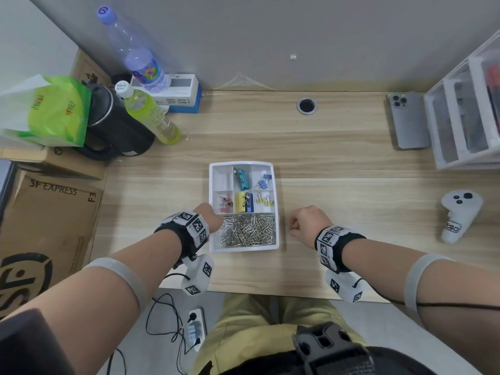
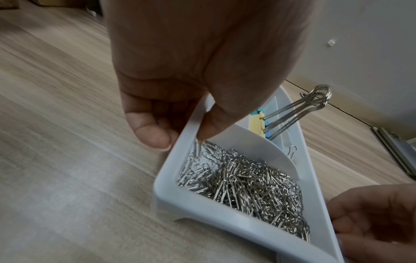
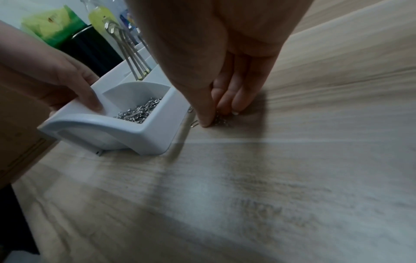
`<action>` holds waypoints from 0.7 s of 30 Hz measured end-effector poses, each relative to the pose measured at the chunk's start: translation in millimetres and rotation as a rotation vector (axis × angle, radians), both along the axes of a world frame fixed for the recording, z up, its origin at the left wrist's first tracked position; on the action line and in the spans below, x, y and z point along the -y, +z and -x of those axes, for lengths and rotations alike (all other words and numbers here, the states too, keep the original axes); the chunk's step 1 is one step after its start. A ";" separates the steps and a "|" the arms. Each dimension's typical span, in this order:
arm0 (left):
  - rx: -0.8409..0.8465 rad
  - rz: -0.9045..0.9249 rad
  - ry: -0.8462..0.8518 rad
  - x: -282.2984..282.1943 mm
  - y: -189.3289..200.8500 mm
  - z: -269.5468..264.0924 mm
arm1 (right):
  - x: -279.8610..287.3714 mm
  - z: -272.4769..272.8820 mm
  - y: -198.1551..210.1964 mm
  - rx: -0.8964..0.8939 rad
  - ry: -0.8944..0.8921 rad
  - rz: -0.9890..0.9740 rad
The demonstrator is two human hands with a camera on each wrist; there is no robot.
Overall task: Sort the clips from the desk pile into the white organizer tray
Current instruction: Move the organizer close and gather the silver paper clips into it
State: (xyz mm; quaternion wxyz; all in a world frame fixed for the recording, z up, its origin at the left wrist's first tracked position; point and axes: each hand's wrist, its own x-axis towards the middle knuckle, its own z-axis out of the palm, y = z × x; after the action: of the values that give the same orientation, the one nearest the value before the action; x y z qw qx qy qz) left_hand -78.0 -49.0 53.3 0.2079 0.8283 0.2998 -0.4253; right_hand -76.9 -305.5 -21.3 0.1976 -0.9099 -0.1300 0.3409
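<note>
The white organizer tray (image 1: 243, 248) sits mid-desk. Its front compartment is full of silver paper clips (image 1: 249, 230); the rear compartments hold teal, blue, yellow and pink binder clips (image 1: 241, 178). My left hand (image 1: 216, 221) grips the tray's left wall (image 2: 178, 160), thumb (image 2: 211, 128) inside and fingers outside. Just right of the tray, my right hand (image 3: 216, 116) presses down on the desk and pinches a small bunch of paper clips (image 3: 223, 118). One loose clip (image 3: 194, 123) lies beside the thumb.
A phone (image 1: 408, 123) and white drawer unit (image 1: 465, 115) stand at the back right, with a white controller (image 1: 460, 215) on the right. Bottles, a black jug (image 1: 116, 125) and cardboard boxes (image 1: 48, 212) crowd the left. The desk's front edge runs under my wrists.
</note>
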 end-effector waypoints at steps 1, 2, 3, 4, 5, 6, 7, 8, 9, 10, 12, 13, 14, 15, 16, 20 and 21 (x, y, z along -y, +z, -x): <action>0.000 0.001 0.002 0.1 0.0 0.1 | 0.7 0.0 0.7 -0.005 -0.018 0.000; 0.000 0.003 0.003 0.1 -0.1 0.1 | 1.6 -0.4 1.8 -0.009 -0.039 -0.003; 0.001 0.004 0.004 0.0 -0.4 0.1 | 2.5 -1.4 3.2 -0.012 -0.068 -0.011; 0.002 0.006 0.005 -0.2 -0.7 0.3 | 3.7 -2.6 4.0 -0.008 -0.099 -0.022; 0.003 0.006 0.006 -0.3 -0.7 0.3 | 4.8 -4.1 5.0 -0.001 -0.127 -0.034; 0.005 0.007 0.006 -0.5 -0.9 0.5 | 5.8 -5.6 5.6 0.011 -0.145 -0.047; 0.007 0.004 0.005 -0.5 -1.1 0.6 | 6.5 -6.9 6.0 0.024 -0.152 -0.059; 0.008 0.001 0.002 -0.5 -1.4 0.8 | 7.1 -7.8 5.5 0.036 -0.150 -0.069; 0.009 -0.003 -0.001 -0.4 -1.6 0.7 | 7.3 -8.4 5.3 0.044 -0.141 -0.074; 0.009 -0.004 -0.002 -0.4 -1.9 0.7 | 7.0 -8.5 5.0 0.048 -0.128 -0.077; 0.006 -0.001 -0.001 -0.9 -2.5 0.5 | 6.0 -8.0 3.9 0.047 -0.104 -0.079; 0.005 -0.001 -0.001 -1.1 -2.7 0.5 | 5.3 -7.6 3.5 0.043 -0.094 -0.081; 0.008 -0.003 -0.002 -1.1 -3.0 0.6 | 4.8 -7.3 3.0 0.040 -0.089 -0.090; 0.011 -0.006 -0.005 -1.1 -3.2 0.7 | 4.5 -7.2 2.7 0.038 -0.088 -0.102; 0.015 -0.008 -0.008 -1.1 -3.3 0.8 | 4.2 -7.2 2.5 0.036 -0.090 -0.111; 0.011 -0.001 -0.005 -1.4 -3.9 1.0 | 3.0 -7.0 2.5 0.001 -0.093 -0.121; 0.007 0.003 -0.002 -1.4 -3.9 0.7 | 2.7 -6.7 2.7 -0.009 -0.094 -0.124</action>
State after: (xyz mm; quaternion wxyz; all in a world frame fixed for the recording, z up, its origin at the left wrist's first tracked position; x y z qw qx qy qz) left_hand -78.7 -47.7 49.4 0.2099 0.8298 0.2974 -0.4231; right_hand -70.2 -308.2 -18.6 0.2699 -0.8995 -0.1070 0.3266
